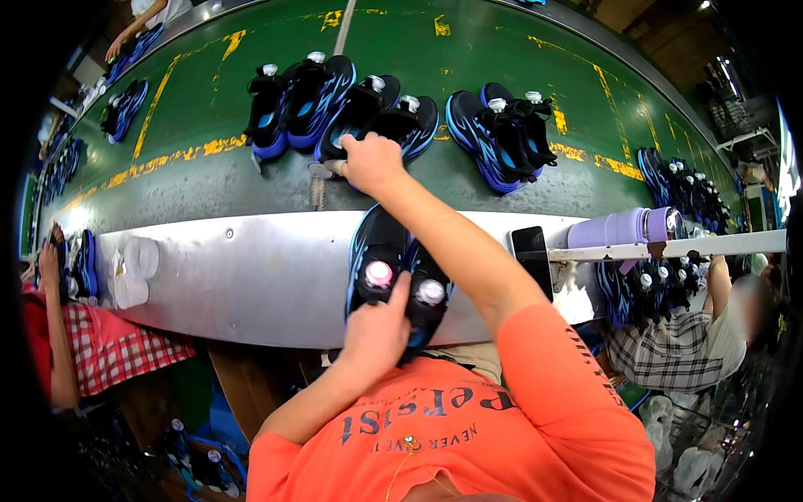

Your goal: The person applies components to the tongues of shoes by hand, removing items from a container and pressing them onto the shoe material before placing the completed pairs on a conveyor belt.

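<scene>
A pair of black and blue sneakers (365, 244) lies on the metal ledge in front of me, with round caps on top, one pinkish and one clear. My left hand (378, 333) grips the heel end of the left sneaker, its index finger lying between the two. Reaching across to the green table, my right hand (372, 163) has its fingers closed at a pale handle. A small brush with grey bristles (318, 194) hangs from that handle. Just beyond this hand sits another pair of sneakers (422, 125), partly hidden by it.
More sneakers stand on the green table (502, 50), left (305, 105) and right (481, 138). The metal ledge (226, 276) bears clear plastic cups (138, 263), a black phone (529, 251) and a purple bottle (611, 227). A white bar (719, 244) juts in at right. Co-workers sit both sides.
</scene>
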Tool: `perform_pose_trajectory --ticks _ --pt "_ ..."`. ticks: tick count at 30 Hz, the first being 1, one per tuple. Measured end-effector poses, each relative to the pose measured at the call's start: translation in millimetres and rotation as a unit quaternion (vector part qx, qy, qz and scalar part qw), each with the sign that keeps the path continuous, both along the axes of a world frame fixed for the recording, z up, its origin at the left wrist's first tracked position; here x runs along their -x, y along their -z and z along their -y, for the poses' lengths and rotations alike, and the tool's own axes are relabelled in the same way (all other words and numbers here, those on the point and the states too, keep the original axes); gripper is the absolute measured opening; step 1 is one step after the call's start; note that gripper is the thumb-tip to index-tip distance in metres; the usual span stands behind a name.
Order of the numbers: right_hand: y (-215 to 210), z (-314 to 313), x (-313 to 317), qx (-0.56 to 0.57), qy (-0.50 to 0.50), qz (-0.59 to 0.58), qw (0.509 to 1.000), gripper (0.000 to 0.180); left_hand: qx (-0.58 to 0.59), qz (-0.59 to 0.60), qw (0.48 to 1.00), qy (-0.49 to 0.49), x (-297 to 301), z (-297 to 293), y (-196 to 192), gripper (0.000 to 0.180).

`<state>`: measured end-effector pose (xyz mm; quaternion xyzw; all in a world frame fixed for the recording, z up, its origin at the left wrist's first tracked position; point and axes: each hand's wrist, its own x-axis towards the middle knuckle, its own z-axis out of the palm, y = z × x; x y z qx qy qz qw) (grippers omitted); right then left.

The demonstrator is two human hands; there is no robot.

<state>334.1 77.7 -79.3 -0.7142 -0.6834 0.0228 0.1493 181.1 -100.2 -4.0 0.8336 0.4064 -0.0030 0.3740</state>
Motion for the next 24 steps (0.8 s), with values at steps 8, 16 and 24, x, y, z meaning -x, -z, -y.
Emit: perform_pose_trajectory --ticks 8,16,24 --pt "-37 78 -187 0.005 0.056 0.021 0.998 0.034 -0.11 0.089 0.987 -0.073 8 -115 -4 0.049" --pt "-58 103 -195 -0.127 0.071 0.077 0.986 0.039 -0.166 0.027 0.985 -0.047 -104 -255 66 0.055" --pt "-60 210 -127 0.006 -0.008 -0.161 0.987 0.028 -0.301 -0.083 0.948 -0.067 16 -318 49 0.034"
